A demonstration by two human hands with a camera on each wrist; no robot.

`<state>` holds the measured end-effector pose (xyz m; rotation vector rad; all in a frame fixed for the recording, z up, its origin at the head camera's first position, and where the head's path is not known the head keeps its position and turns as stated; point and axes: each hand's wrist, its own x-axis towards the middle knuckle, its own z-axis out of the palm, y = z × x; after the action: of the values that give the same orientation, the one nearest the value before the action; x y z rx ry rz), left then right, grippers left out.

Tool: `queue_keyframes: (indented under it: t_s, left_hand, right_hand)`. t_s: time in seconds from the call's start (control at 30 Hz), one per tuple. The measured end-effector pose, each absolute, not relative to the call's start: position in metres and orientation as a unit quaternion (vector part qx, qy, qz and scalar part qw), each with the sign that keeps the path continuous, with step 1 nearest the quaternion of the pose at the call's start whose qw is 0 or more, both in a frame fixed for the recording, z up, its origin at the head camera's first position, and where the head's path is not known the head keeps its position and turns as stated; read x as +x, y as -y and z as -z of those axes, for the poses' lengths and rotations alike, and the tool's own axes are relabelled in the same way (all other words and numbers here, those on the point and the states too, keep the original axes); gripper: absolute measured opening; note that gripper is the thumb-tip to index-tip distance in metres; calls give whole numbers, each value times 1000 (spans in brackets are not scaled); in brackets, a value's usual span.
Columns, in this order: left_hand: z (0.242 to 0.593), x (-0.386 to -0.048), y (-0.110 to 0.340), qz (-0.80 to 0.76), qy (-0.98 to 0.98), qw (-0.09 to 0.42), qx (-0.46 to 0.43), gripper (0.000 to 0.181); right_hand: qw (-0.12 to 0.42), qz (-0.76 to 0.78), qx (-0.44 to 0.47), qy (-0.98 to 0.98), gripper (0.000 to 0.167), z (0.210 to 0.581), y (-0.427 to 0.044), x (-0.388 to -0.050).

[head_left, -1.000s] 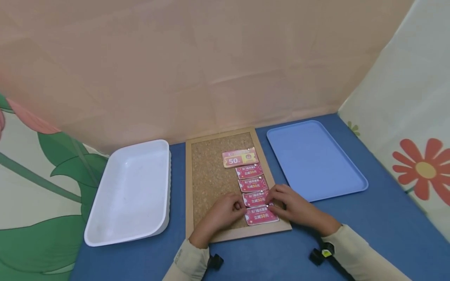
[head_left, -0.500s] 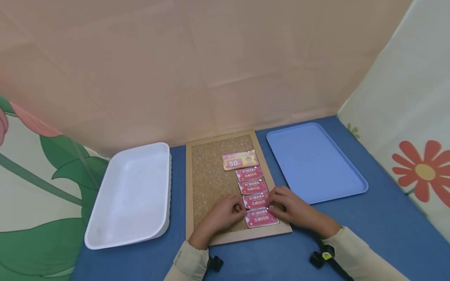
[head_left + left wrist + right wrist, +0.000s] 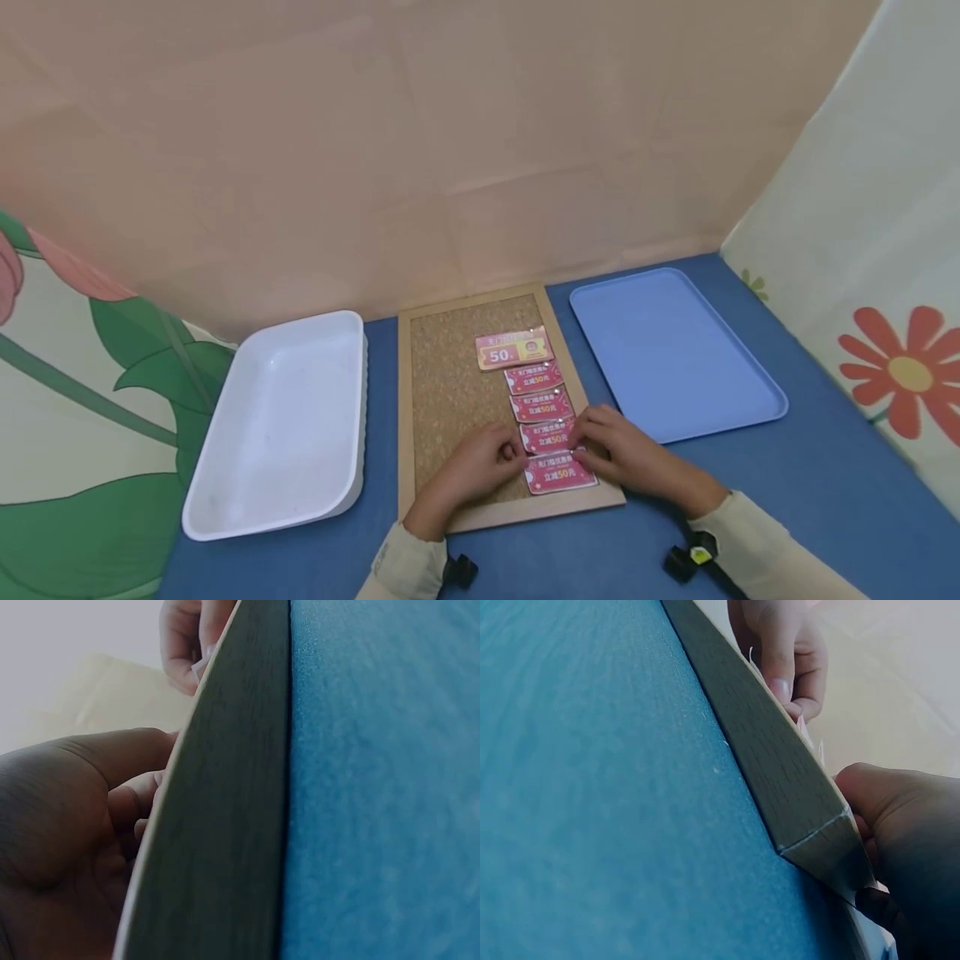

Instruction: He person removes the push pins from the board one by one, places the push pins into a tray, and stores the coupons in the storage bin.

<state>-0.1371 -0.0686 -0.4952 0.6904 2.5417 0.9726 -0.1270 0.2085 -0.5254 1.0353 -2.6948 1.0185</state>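
Note:
A framed cork board (image 3: 450, 383) lies on the blue table. Down its right side runs a column of several red coupons (image 3: 542, 407), with small shiny pins near the upper edges of some. My left hand (image 3: 480, 467) has its fingers curled, thumb and forefinger at the left edge of the lowest coupon (image 3: 558, 475). At that coupon's upper right, my right hand (image 3: 622, 450) brings thumb and forefinger together on what seems to be a pin, mostly hidden. Both wrist views show the frame's side edge (image 3: 217, 795) covering much of the fingertips.
To the left stands a deep white tray (image 3: 281, 425). A shallow blue tray (image 3: 675, 358) lies to the right of the board. A larger pink and yellow coupon (image 3: 513, 348) tops the column. Behind the table hangs a plain beige backdrop (image 3: 450, 150).
The whole scene sits slightly lower in the head view. Both hands keep nearly the same place at the lowest coupon, with only slight movement in the right fingers.

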Motion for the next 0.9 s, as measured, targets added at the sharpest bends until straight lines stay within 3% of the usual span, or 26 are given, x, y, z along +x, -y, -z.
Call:
queue_keyframes:
  t_s: [0.37,0.9]
  left_hand:
    - [494,-138,68,-346,-891,178,232,12]
    - [495,-137,68,-348,-891,178,231,11]
  right_hand:
    - [70,-336,352,871,15,525,-208,-126]
    - [48,-337,343,875,13,524,-209,-126]
